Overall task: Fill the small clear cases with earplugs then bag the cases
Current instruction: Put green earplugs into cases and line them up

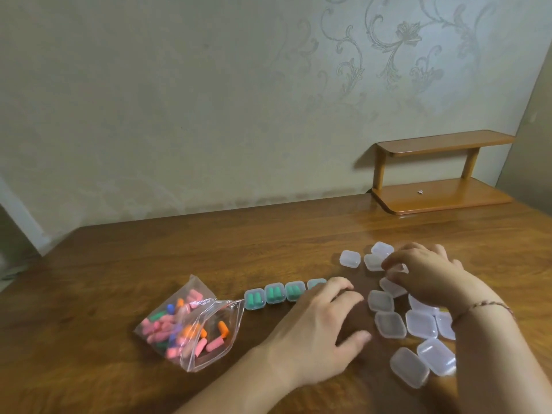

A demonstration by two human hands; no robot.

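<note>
Head view: left hand (316,327) flat on table (149,249), fingers relaxed, holding nothing; row of filled cases (274,293) at its fingertips, earplug bag (191,324) further left. Right hand (424,276) fingers curled among empty cases (418,321); grip contents indeterminate.

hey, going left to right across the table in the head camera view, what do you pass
Bag of earplugs → row of filled cases → left hand → pile of empty cases, with the right hand over them.
</note>
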